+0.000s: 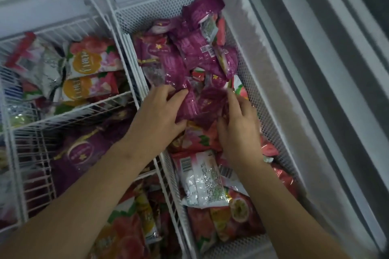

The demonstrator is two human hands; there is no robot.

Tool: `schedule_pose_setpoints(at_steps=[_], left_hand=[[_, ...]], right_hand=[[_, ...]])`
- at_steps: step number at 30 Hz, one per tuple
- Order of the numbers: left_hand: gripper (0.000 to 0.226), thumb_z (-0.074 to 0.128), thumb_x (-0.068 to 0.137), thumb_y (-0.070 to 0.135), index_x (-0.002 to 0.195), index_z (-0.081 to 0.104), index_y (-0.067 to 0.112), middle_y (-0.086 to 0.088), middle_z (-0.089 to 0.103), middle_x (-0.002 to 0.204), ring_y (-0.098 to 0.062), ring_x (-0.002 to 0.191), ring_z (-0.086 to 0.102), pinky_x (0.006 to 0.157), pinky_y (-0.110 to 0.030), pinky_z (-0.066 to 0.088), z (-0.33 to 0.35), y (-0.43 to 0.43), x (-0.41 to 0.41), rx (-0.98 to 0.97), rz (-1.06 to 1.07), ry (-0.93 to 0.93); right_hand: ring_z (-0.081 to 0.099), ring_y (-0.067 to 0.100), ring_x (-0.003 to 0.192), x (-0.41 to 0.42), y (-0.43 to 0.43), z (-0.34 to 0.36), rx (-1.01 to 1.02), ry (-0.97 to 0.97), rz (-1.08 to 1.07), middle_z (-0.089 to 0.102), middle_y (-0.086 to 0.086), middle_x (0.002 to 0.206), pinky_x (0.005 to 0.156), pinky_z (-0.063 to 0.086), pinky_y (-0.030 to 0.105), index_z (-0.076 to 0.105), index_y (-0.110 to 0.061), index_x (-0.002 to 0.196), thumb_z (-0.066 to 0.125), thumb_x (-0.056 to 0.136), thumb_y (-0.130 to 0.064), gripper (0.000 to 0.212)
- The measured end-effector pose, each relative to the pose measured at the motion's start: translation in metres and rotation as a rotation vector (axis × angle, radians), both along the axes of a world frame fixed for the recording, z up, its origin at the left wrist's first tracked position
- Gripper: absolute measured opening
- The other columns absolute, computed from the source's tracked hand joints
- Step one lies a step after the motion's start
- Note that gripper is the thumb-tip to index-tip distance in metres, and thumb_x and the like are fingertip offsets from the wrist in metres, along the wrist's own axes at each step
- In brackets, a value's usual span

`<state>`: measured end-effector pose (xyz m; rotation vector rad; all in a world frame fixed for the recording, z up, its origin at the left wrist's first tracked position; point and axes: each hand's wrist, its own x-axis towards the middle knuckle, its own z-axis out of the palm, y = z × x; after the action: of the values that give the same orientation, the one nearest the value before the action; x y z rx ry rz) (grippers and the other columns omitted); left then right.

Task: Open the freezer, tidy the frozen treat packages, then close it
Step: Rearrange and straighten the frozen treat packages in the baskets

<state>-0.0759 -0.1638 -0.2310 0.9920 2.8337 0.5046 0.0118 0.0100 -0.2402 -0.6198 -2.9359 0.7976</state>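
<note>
In the open freezer (275, 59), a white barcoded packet (200, 176) lies nearest in the right-hand mesh basket (247, 69), among red ones. Just beyond it, the left hand (160, 115) grips a purple treat packet (202, 103) by its left edge while the right hand (240, 132) pinches its right edge. Farther back, more purple packets (189, 54) lie heaped. The film wrappers look light, crinkly and frost-slick; the crimped edges seem the surest hold.
</note>
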Motion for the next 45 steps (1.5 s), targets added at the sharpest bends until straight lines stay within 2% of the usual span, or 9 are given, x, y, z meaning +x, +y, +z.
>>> schedule_pose_setpoints(at_steps=[7,13,18,22,27,30,32,40,45], left_hand=[[0.075,0.085,0.07,0.018,0.137,0.052,0.008,-0.017,0.048,0.127,-0.036,0.119,0.045,0.099,-0.052,0.044,0.008,-0.159,0.042,-0.153,0.398,-0.18],[0.077,0.083,0.073,0.023,0.142,0.049,0.019,-0.014,0.05,0.134,-0.036,0.118,0.051,0.097,-0.047,0.045,-0.025,-0.23,0.056,-0.239,0.379,-0.289],[0.072,0.056,0.09,0.049,0.152,0.026,0.03,-0.015,0.008,0.161,-0.032,0.148,0.008,0.116,-0.05,0.024,-0.05,-0.231,0.061,-0.291,0.35,-0.348],[0.077,0.027,0.086,0.069,0.153,0.01,0.035,-0.008,-0.01,0.162,-0.024,0.148,-0.011,0.118,-0.05,0.009,-0.043,-0.22,0.054,-0.31,0.374,-0.423],[0.055,0.051,0.094,0.039,0.144,0.044,0.016,-0.004,0.031,0.154,-0.02,0.144,0.022,0.115,-0.036,0.024,-0.008,-0.162,0.044,0.065,0.384,-0.197],[0.039,0.056,0.094,0.025,0.129,0.058,0.01,-0.003,0.05,0.13,-0.015,0.125,0.043,0.106,-0.015,0.025,0.005,-0.092,0.029,0.218,0.277,-0.07],[0.036,0.062,0.092,0.017,0.126,0.059,0.007,-0.005,0.053,0.124,-0.018,0.121,0.047,0.106,-0.022,0.032,0.008,-0.051,0.014,0.248,0.181,-0.026],[0.06,0.071,0.084,0.037,0.13,0.049,0.006,-0.015,0.047,0.132,-0.032,0.128,0.042,0.107,-0.047,0.038,-0.036,0.048,-0.064,-0.212,0.083,-0.089],[0.05,0.075,0.081,0.025,0.122,0.055,0.006,-0.013,0.052,0.118,-0.033,0.115,0.047,0.096,-0.046,0.046,-0.034,0.043,-0.064,-0.225,0.068,-0.067]], right_hand=[[0.041,0.026,0.13,-0.013,-0.131,0.035,-0.184,0.049,0.31,0.043,0.001,0.147,0.102,0.039,0.051,0.036,-0.019,0.146,0.057,0.094,-0.025,0.057],[0.044,0.033,0.122,-0.024,-0.223,-0.018,-0.067,-0.139,0.555,0.044,0.006,0.14,0.091,0.043,0.05,0.043,-0.021,0.131,0.059,0.091,-0.021,0.043],[0.044,0.034,0.114,-0.034,-0.23,-0.045,0.078,-0.31,0.494,0.042,0.011,0.126,0.082,0.047,0.045,0.047,-0.018,0.118,0.068,0.087,-0.022,0.037],[0.041,0.032,0.117,-0.036,-0.214,-0.02,0.036,-0.172,0.493,0.039,0.01,0.134,0.072,0.051,0.038,0.054,-0.019,0.114,0.067,0.088,-0.03,0.031],[0.049,0.027,0.111,-0.025,-0.142,0.014,-0.007,0.192,0.278,0.053,0.007,0.125,0.084,0.049,0.035,0.064,-0.015,0.116,0.06,0.094,-0.025,0.024],[0.047,0.027,0.115,-0.028,-0.079,0.008,0.023,0.109,0.102,0.052,0.009,0.125,0.093,0.047,0.042,0.063,-0.01,0.12,0.058,0.095,-0.018,0.027],[0.044,0.03,0.12,-0.033,-0.053,-0.003,0.079,-0.035,0.089,0.05,0.011,0.131,0.096,0.044,0.049,0.06,-0.008,0.123,0.056,0.095,-0.018,0.03],[0.025,0.036,0.14,-0.037,-0.009,-0.043,0.243,-0.292,0.233,0.029,0.013,0.149,0.115,0.024,0.052,0.028,-0.02,0.149,0.055,0.093,-0.043,0.067],[0.043,0.033,0.126,-0.032,-0.015,-0.035,0.243,-0.257,0.225,0.044,0.009,0.139,0.109,0.032,0.05,0.04,-0.024,0.142,0.054,0.094,-0.032,0.05]])
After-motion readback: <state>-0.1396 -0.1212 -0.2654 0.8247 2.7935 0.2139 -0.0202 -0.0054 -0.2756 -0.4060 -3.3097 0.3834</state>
